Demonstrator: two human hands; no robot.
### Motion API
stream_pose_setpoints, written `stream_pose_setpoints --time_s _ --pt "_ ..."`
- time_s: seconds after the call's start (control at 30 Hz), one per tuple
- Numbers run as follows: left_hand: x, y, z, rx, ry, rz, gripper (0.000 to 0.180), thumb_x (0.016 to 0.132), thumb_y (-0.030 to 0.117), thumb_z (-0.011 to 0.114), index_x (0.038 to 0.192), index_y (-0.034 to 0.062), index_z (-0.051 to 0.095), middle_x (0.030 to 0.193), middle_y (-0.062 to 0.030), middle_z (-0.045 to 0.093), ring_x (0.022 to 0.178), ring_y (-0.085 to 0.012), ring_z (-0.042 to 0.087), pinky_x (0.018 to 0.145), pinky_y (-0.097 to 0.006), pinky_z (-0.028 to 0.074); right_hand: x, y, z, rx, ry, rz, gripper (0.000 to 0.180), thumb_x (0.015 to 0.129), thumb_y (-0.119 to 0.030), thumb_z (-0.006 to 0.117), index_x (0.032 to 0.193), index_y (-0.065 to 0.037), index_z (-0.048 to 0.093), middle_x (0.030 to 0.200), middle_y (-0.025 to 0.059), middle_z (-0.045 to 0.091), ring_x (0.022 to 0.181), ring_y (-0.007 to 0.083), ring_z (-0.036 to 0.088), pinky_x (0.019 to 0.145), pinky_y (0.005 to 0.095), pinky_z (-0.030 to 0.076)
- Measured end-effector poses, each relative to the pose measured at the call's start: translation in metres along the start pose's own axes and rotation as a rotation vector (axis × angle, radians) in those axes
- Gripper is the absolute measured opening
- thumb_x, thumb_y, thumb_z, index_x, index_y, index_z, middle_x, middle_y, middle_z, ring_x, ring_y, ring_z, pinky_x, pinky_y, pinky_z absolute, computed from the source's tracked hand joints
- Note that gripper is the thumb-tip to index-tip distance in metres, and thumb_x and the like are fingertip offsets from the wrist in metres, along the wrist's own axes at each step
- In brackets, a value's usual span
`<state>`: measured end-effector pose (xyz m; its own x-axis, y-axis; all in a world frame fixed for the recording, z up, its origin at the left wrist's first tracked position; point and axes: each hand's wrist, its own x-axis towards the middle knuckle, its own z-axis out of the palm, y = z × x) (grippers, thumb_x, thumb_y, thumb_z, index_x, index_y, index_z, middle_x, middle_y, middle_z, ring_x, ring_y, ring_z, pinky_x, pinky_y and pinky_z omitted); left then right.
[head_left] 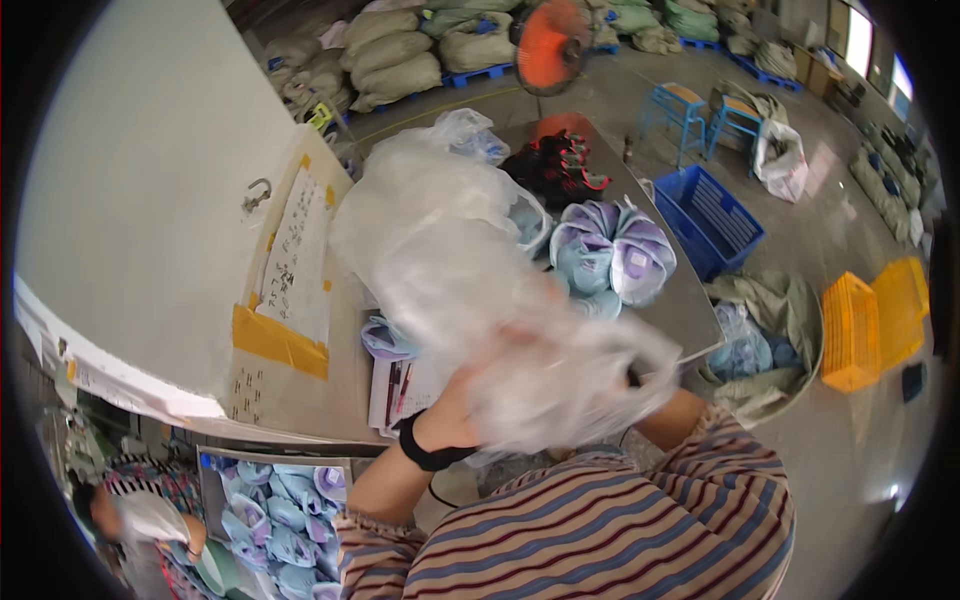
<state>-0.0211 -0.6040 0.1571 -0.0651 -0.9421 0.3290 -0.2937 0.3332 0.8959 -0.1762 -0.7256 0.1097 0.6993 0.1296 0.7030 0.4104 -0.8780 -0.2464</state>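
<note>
Striped shirt (590, 525) seen near; left hand (492, 368) blurred, right hand hidden by clear bag (570, 400); grips can't be told.

The grey table (693, 318) bears plastic bags (425, 215) — and lilac-blue pieces (612, 248).

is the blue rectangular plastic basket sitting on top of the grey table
No, the blue rectangular plastic basket stands on the grey floor beside the grey table.

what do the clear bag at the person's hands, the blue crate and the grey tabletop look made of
Clear bag: likely thin, shiny plastic film; see-through and crinkled, though blurred.
Blue crate: probably moulded plastic; evenly coloured, slotted walls.
Grey tabletop: smooth, faintly glossy, metal or laminate; I can't tell which.
</note>
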Motion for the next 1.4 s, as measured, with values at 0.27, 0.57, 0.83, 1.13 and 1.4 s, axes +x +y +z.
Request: stream_pose_setpoints --time_s 0.27,0.57,0.83,1.13,1.4 --pt "0.032 -0.034 -0.008 1.223 0.492 -0.133 0.062 0.071 0.016 0.07 0.129 0.019 0.049 0.146 -0.0282 0.013 0.132 -0.0489 0.015 0.102 -0.057 0.02 -0.01 0.147 -0.072 0.303 1.388 0.574 0.039 0.089 -0.016 0.058 0.123 0.002 0.049 0.12 0.0114 0.053 0.101 0.0212 0.055 0.089 0.0336 0.045" --pt "-0.013 -0.102 -0.101 0.886 0.954 -0.272 0.075 0.074 -0.01 0.054 0.139 -0.0035 0.017 0.116 -0.0205 0.036 0.073 -0.0224 0.053 0.065 -0.026 0.047 0.061 0.221 0.057 -0.071 -0.739 0.094 0.038 0.067 -0.023 0.068 0.095 0.001 0.058 0.089 0.0187 0.064 0.083 0.0371 0.062 0.072 0.0435 0.049" --pt "0.023 -0.029 -0.082 0.252 0.998 0.005 0.052 0.081 -0.017 0.04 0.129 0.0031 0.041 0.104 -0.0054 0.037 0.065 -0.0089 0.046 0.055 -0.02 0.041 0.222 0.259 0.089 -0.085 -1.207 0.248 0.05 0.07 -0.024 0.069 0.11 0.001 0.056 0.109 0.0177 0.061 0.095 0.0301 0.06 0.078 0.0394 0.048" --pt "0.043 -0.047 -0.104 0.458 1.031 0.016 0.03 0.084 -0.013 0.042 0.102 0.0026 0.06 0.089 -0.0014 0.042 0.065 -0.0064 0.045 0.055 -0.018 0.038 0.244 0.365 0.208 -0.118 -0.299 0.68 0.047 0.075 -0.025 0.066 0.114 0.0 0.056 0.112 0.0159 0.061 0.1 0.0262 0.059 0.084 0.0357 0.046" --pt "0.013 -0.053 -0.102 0.645 0.906 -0.102 0.024 0.082 -0.009 0.049 0.1 0.0005 0.063 0.099 -0.008 0.054 0.078 -0.0155 0.054 0.068 -0.023 0.045 0.172 0.338 0.152 0.182 -0.543 0.44 0.045 0.079 -0.025 0.064 0.117 -0.002 0.056 0.114 0.0143 0.061 0.105 0.0227 0.058 0.089 0.0325 0.045"
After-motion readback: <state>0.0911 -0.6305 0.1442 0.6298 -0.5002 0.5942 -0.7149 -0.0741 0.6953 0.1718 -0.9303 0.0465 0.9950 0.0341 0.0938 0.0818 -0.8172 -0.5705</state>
